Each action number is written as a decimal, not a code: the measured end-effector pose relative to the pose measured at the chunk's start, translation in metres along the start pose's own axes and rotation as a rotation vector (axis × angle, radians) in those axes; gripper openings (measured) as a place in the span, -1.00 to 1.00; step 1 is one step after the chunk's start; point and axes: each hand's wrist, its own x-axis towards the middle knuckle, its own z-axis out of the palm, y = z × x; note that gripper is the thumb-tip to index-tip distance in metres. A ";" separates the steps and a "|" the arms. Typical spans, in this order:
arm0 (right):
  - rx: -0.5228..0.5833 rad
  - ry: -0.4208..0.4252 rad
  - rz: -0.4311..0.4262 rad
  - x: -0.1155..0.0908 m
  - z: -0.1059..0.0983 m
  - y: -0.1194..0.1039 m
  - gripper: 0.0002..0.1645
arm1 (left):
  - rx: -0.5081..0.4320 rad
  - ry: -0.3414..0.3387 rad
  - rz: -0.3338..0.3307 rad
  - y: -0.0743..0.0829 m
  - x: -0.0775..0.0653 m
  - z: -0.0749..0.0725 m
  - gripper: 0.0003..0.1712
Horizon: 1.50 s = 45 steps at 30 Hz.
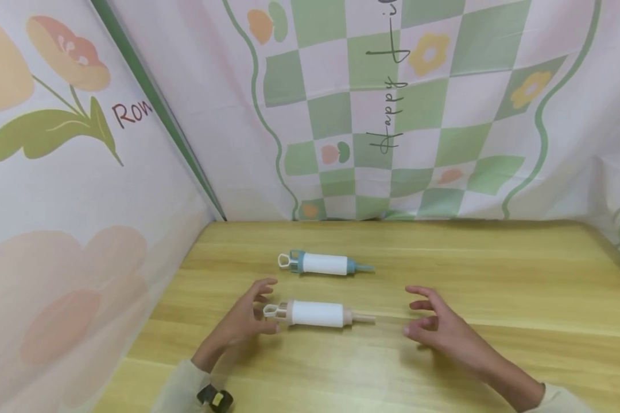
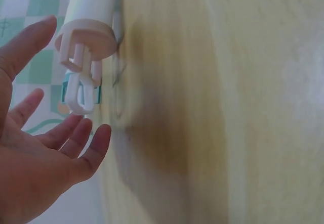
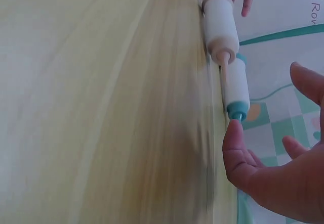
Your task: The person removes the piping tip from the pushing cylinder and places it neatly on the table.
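Observation:
Two toy-like syringes lie on the wooden table in the head view, their ring handles to the left and thin nozzles to the right. The nearer is a white-barrelled beige syringe (image 1: 317, 314); the farther is a white-barrelled teal syringe (image 1: 324, 264). My left hand (image 1: 245, 315) hovers around the beige syringe's ring handle (image 2: 81, 95), thumb and fingers spread apart, holding nothing. To the right, my right hand (image 1: 441, 330) is held apart from the beige nozzle (image 3: 226, 72), fingers loosely bent and nothing between them.
The wooden table (image 1: 496, 275) meets a checked, flower-printed cloth (image 1: 372, 115) at its back edge. A second printed cloth (image 1: 57, 201) rises along the left side. A black band (image 1: 214, 397) sits by the left sleeve.

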 end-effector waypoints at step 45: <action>0.327 -0.061 0.099 0.038 0.049 0.003 -0.12 | -0.039 0.012 -0.002 -0.012 0.009 0.014 -0.04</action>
